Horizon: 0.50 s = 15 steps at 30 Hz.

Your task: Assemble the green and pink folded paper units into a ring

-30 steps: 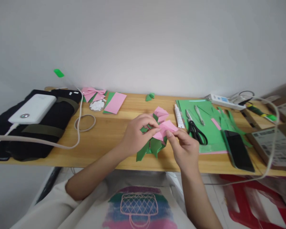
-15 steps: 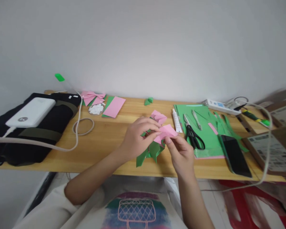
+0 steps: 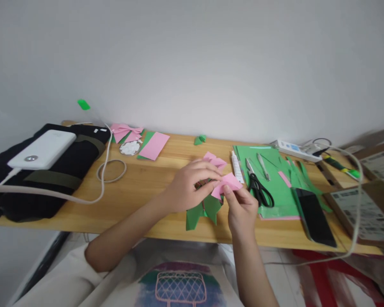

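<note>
A small folded pink paper (image 3: pixel 231 181) is pinched between both hands above the table. My left hand (image 3: pixel 192 187) has thumb and fingers closed on its left side. At its right lower edge my right hand (image 3: pixel 241 209) grips it between thumb and fingers. Beneath and beside the hands is a folded green paper piece (image 3: pixel 211 207), with pointed parts spreading toward the table's front edge. Another folded pink piece (image 3: pixel 215 160) shows just behind the left fingers. The left hand partly hides where these pieces meet.
Black scissors (image 3: pixel 260 189), a white tube (image 3: pixel 237 167) and a pen-like tool (image 3: pixel 263 166) lie at right with green sheets (image 3: pixel 280 187) and a phone (image 3: pixel 315 217). Pink and green papers (image 3: pixel 154 146) lie back left. A power bank (image 3: pixel 42 149) rests on black cloth; a cable crosses left.
The held pink paper and both hands have shifted slightly right and down in view. The green piece beneath shows more of its spread parts. The whole view has tilted a little.
</note>
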Motion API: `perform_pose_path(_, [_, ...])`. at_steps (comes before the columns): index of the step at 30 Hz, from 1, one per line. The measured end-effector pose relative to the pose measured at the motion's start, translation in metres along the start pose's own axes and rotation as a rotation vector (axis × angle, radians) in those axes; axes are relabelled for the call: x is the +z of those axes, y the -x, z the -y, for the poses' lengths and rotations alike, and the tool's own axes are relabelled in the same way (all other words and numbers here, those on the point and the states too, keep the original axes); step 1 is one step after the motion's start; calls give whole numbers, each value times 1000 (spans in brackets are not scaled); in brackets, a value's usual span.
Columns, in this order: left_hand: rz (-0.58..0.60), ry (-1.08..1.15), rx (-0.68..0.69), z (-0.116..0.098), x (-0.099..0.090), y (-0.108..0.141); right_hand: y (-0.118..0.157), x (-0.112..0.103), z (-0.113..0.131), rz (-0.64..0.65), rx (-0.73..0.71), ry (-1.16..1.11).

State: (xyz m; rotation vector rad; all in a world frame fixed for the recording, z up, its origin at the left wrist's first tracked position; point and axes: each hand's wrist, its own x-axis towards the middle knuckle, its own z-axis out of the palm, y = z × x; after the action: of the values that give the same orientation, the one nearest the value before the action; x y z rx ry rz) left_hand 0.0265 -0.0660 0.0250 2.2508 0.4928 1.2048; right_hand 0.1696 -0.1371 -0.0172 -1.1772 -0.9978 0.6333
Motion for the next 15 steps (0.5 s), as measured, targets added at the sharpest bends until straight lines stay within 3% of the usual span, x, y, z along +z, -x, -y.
perform_pose_path(11, [136, 14, 30, 5, -14, -7, -4, 2, 2, 15, 45, -43])
perform_pose_path(15, [155, 59, -33, 5, -19, -12, -10, 2, 5, 65, 62, -33])
